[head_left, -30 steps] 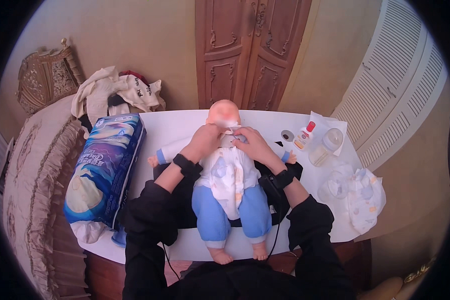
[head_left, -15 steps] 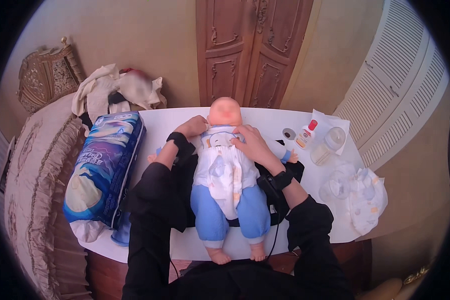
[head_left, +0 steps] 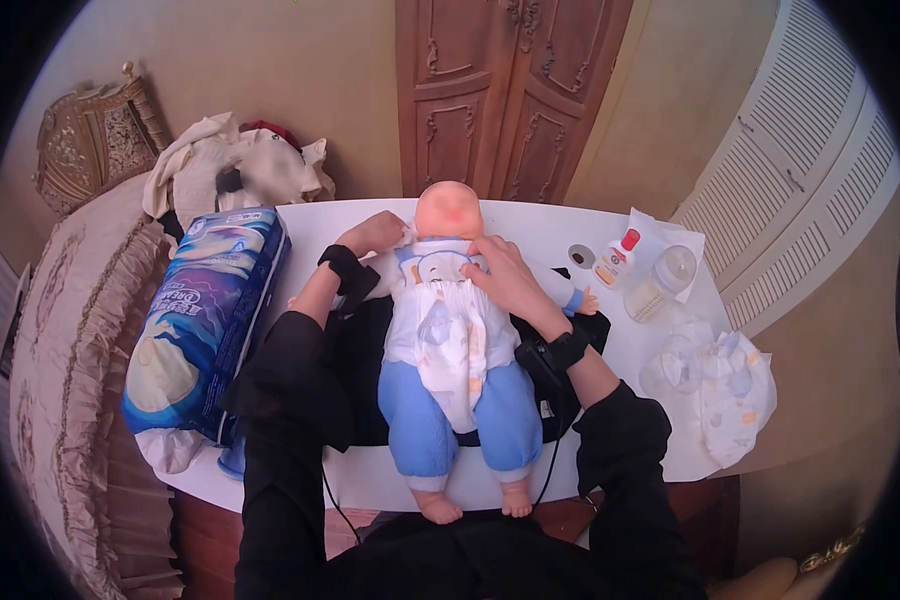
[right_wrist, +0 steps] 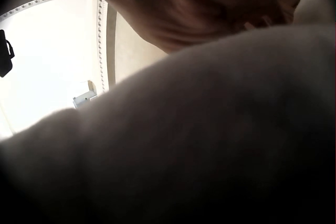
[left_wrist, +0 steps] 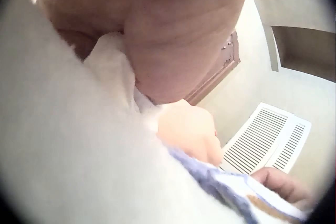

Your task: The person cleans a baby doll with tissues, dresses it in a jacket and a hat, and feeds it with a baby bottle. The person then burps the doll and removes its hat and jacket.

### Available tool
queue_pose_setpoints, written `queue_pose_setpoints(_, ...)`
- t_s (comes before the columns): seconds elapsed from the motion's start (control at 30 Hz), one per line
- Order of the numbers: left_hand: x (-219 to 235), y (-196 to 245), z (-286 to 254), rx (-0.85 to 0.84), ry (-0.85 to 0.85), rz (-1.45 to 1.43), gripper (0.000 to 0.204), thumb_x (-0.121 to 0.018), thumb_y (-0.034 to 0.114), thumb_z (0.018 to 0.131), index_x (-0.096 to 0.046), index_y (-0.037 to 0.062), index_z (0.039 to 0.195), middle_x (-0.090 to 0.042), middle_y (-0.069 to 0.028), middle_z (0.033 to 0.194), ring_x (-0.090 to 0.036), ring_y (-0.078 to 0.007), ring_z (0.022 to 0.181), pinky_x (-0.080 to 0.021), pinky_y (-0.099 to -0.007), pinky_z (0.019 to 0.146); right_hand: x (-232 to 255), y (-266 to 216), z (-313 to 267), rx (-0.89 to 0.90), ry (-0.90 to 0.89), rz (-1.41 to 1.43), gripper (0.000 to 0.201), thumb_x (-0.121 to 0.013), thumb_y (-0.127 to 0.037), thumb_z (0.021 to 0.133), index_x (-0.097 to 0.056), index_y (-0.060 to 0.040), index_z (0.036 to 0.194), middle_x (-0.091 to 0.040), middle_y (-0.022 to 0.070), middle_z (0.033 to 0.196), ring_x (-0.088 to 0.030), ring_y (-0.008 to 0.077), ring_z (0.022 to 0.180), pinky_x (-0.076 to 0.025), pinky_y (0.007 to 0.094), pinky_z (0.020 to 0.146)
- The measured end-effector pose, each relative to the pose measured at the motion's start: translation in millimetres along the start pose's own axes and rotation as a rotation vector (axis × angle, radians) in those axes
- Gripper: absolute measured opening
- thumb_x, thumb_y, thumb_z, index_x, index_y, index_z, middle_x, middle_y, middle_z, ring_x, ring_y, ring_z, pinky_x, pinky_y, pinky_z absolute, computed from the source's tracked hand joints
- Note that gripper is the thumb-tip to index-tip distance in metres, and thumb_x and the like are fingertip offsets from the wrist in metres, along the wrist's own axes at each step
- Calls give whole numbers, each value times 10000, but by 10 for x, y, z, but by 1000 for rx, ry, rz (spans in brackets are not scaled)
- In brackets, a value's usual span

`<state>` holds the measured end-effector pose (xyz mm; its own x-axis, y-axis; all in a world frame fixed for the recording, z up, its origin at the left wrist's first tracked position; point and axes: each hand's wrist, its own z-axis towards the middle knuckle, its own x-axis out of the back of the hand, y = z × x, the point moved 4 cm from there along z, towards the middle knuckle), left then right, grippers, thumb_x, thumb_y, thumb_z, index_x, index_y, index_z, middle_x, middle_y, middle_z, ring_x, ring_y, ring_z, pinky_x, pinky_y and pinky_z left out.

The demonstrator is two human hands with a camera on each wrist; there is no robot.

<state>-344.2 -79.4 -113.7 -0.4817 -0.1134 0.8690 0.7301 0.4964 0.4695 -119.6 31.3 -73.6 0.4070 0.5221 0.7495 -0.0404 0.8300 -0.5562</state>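
A baby doll [head_left: 450,212] lies on its back in a white top and blue trousers, with a blue-trimmed bib [head_left: 438,268] over its upper chest. Beside the doll's neck, my left hand [head_left: 375,233] pinches a bit of white cloth [left_wrist: 113,64], which shows between thumb and fingers in the left wrist view. My right hand [head_left: 510,280] holds the bib at its upper right edge, fingertips by the doll's neck. A patterned diaper [head_left: 452,350] lies over the doll's belly and between its thighs. Much of the right wrist view is filled by a dark, blurred surface.
A blue diaper pack [head_left: 205,320] stands at the left of the white table [head_left: 320,225]. On the right are a red-capped bottle [head_left: 615,258], a baby bottle [head_left: 660,285], a clear container [head_left: 673,365] and another diaper [head_left: 735,400]. Black cloth [head_left: 360,400] lies beneath the doll.
My left hand has moved left from the doll's throat to beside its neck, with white cloth at its fingers. The bib, bunched up before, now lies spread. My right hand stays near its edge.
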Motion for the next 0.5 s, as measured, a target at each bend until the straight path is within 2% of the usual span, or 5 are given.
queue_pose_setpoints(0.23, 224, 215, -451, -156, 427, 181, 239, -499, 87, 735, -680, 8, 871, -657, -204, 842, -643, -350, 798, -498, -401, 741, -5, 46, 11, 12, 7, 6, 290, -612, -218, 818, -544, -28, 1027, -545, 169, 1092, -476, 362, 1038, -399, 407, 906)
queue_pose_setpoints(0.33, 339, 570, -815, -71, 585, 8, 215, -515, 65, 726, -673, 8, 860, -635, -230, 840, -623, -363, 790, -490, -398, 709, -10, 58, 5, 7, 7, 31, 303, -615, -208, 815, -539, -22, 1042, -545, 179, 1096, -488, 361, 1033, -407, 403, 897)
queue_pose_setpoints(0.37, 278, 651, -844, -205, 673, -4, 227, -529, 40, 739, -672, 26, 915, -641, -218, 885, -626, -361, 775, -498, -395, 712, -7, 57, 11, 0, 10, 39, 311, -619, -195, 812, -534, -18, 1053, -547, 187, 1102, -502, 360, 1025, -416, 401, 887)
queue_pose_setpoints(0.43, 84, 902, -879, -315, 457, -262, 268, -536, 11, 733, -666, 38, 966, -645, -187, 969, -628, -343, 822, -500, -387, 747, 32, 22, 31, -59, -6, 177, 329, -625, -169, 808, -518, -17, 1079, -553, 183, 1109, -524, 341, 1021, -426, 387, 880)
queue_pose_setpoints(0.5, -68, 1229, -910, -448, 405, -136, 289, -540, -5, 728, -664, 42, 985, -643, -170, 1011, -625, -333, 861, -497, -379, 770, 28, 66, 18, -117, -23, 309, 351, -630, -143, 805, -501, -15, 1105, -558, 179, 1116, -547, 323, 1018, -436, 373, 873)
